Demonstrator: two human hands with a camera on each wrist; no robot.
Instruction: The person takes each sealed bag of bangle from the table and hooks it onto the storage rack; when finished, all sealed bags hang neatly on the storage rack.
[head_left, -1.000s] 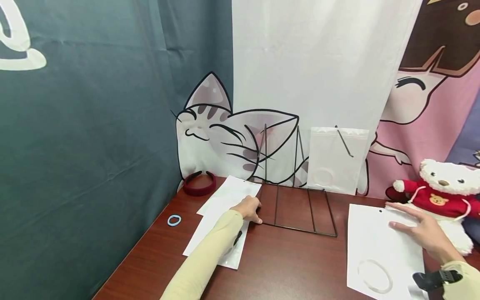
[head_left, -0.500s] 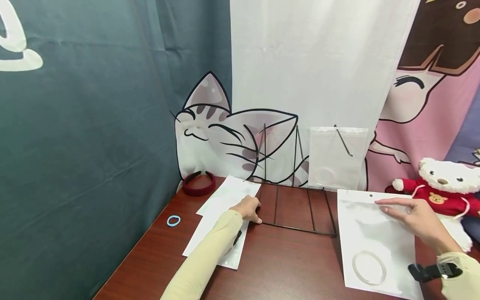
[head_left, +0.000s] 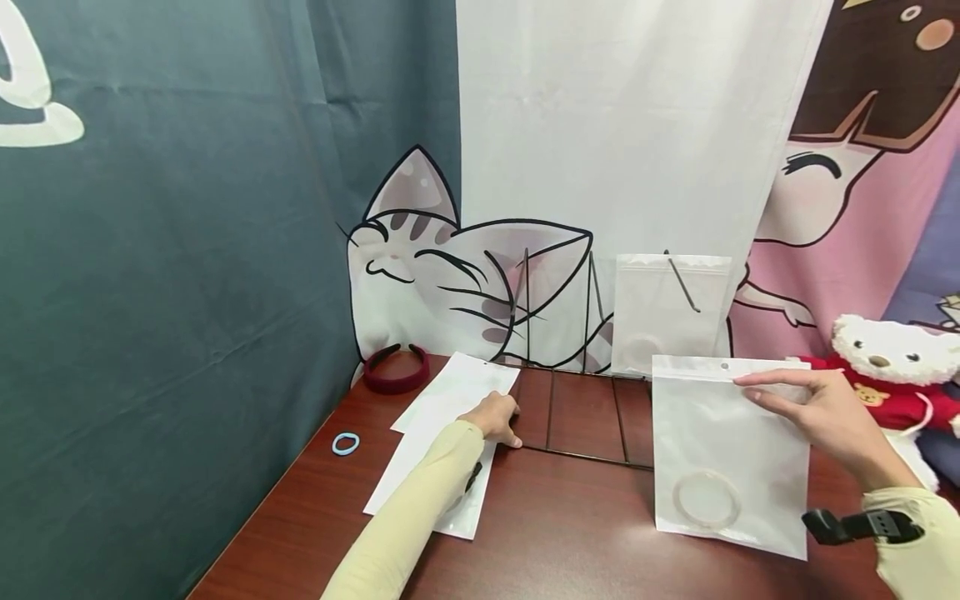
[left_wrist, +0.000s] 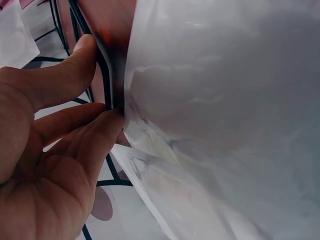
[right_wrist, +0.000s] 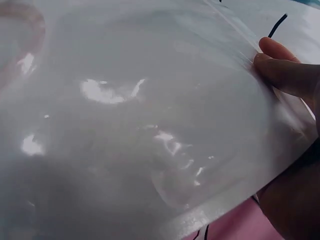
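My left hand [head_left: 492, 417] grips the left side of a black wire display rack [head_left: 588, 455] on the table. In the left wrist view, the thumb and fingers of the left hand [left_wrist: 60, 125] close around the dark bar. My right hand [head_left: 836, 417] pinches the top of a white zip bag [head_left: 765, 467], held upright before the rack's right end. A pale ring [head_left: 678, 498] shows through the bag's lower part. In the right wrist view the bag [right_wrist: 125, 125] fills most of the picture. Behind it, another zip bag [head_left: 637, 317] hangs on the rack's hook [head_left: 682, 283].
Two overlapping white bags [head_left: 408, 471] lie under and beside my left forearm. Left of them are a light blue hair tie [head_left: 334, 444] and a dark red headband [head_left: 396, 385]. A white teddy bear [head_left: 888, 358] in a red top sits at the right. Printed curtains hang behind the table.
My right hand has lifted the zip bag from lying near the table's right side and brought it left, now upright. The left hand has stayed on the rack.
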